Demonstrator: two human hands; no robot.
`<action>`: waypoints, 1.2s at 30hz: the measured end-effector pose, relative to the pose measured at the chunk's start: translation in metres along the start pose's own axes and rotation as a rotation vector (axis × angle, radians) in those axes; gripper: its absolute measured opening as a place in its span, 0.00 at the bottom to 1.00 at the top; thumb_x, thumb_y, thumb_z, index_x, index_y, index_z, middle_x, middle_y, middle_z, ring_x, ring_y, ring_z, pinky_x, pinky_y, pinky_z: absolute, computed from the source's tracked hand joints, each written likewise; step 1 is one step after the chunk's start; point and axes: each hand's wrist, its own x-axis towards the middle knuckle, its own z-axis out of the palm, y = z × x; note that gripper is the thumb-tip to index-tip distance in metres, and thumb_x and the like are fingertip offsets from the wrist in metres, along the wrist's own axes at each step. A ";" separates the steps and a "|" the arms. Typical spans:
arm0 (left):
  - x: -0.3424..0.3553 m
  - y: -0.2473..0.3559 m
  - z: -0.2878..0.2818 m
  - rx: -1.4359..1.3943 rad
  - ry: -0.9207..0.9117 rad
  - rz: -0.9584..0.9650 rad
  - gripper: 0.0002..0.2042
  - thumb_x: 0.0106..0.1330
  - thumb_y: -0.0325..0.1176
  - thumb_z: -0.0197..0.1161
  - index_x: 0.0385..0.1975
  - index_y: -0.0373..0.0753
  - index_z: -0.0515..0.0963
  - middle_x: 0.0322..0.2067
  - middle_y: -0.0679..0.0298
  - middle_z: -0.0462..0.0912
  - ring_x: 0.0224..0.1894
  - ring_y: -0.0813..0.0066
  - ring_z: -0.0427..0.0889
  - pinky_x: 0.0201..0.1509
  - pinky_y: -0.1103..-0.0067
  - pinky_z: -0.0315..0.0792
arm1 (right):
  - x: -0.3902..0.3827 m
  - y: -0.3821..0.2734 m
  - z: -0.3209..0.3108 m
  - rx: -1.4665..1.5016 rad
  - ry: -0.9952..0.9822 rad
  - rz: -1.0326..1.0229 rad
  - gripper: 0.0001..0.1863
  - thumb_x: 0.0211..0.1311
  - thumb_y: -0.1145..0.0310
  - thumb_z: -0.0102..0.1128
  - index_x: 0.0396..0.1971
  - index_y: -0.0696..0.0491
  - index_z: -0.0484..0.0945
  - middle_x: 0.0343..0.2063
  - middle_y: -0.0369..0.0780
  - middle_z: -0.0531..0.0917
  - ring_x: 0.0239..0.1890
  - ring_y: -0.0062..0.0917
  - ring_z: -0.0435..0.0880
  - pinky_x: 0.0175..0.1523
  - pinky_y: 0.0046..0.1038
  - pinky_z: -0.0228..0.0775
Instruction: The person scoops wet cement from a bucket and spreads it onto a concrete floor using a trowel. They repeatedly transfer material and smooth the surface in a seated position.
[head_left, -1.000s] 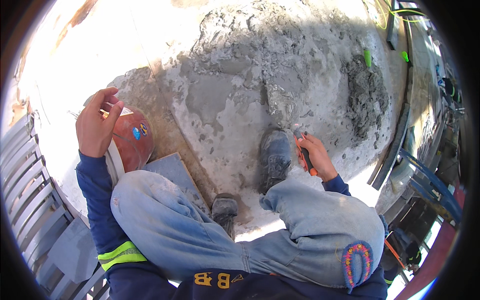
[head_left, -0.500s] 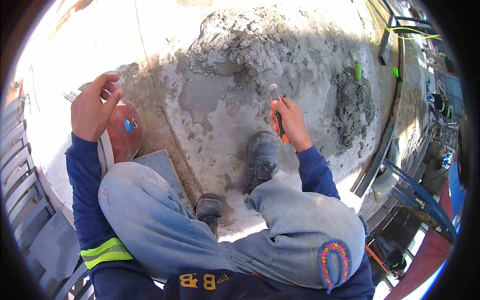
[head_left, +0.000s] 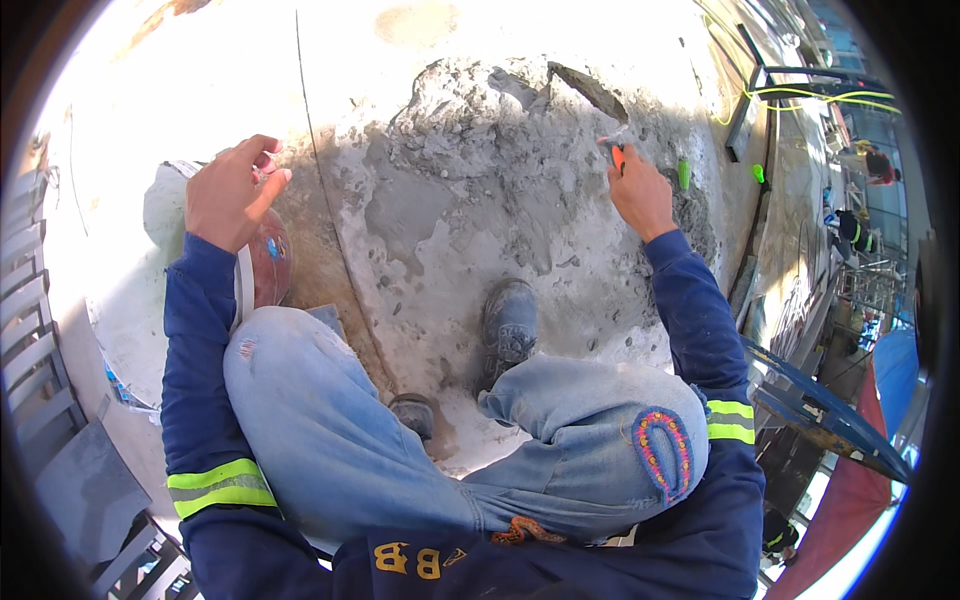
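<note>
My right hand [head_left: 641, 196] is closed round the orange-and-black handle of a trowel [head_left: 588, 93]. The trowel's dark blade reaches over the far right part of a grey heap of wet mortar [head_left: 450, 125]. A smooth wet patch [head_left: 410, 205] spreads on the near side of the heap. On the left, my left hand [head_left: 228, 195] hangs in the air with its fingers loosely curled and apart, holding nothing. Below it is a red-brown rounded thing with stickers [head_left: 270, 262], perhaps a hard hat, partly hidden by my hand and knee.
My boots [head_left: 508, 322] rest on the mortar-smeared floor. A thin dark line [head_left: 318, 150] runs along the floor on the left. Two bright green pieces [head_left: 684, 174] stand to the right. Beyond them are a dark metal frame [head_left: 742, 125] and a yellow hose [head_left: 825, 93]. Grey slats [head_left: 30, 320] line the left edge.
My right hand has moved away from me and rightward with the trowel, whose blade now shows over the mortar. My left hand has shifted slightly right. The view has shifted a little.
</note>
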 end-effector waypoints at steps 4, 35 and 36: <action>0.001 0.004 -0.002 0.045 -0.040 -0.021 0.15 0.63 0.39 0.66 0.48 0.42 0.80 0.33 0.67 0.84 0.34 0.72 0.82 0.41 0.75 0.75 | 0.022 0.007 -0.015 0.776 -0.372 0.300 0.15 0.70 0.57 0.53 0.39 0.55 0.75 0.23 0.41 0.81 0.21 0.31 0.82 0.25 0.37 0.72; 0.006 0.007 0.005 -0.190 0.061 -0.149 0.14 0.61 0.25 0.67 0.46 0.38 0.78 0.26 0.69 0.76 0.29 0.82 0.73 0.36 0.83 0.68 | 0.123 0.078 0.073 0.258 -0.394 -0.074 0.14 0.68 0.60 0.54 0.35 0.59 0.72 0.21 0.47 0.78 0.18 0.36 0.79 0.26 0.40 0.70; 0.005 0.005 0.006 -0.171 0.062 -0.146 0.14 0.61 0.26 0.67 0.46 0.38 0.79 0.26 0.69 0.76 0.29 0.82 0.74 0.35 0.83 0.69 | 0.109 0.076 0.071 0.151 -0.338 -0.131 0.14 0.67 0.62 0.54 0.36 0.59 0.72 0.22 0.49 0.79 0.20 0.39 0.80 0.28 0.42 0.71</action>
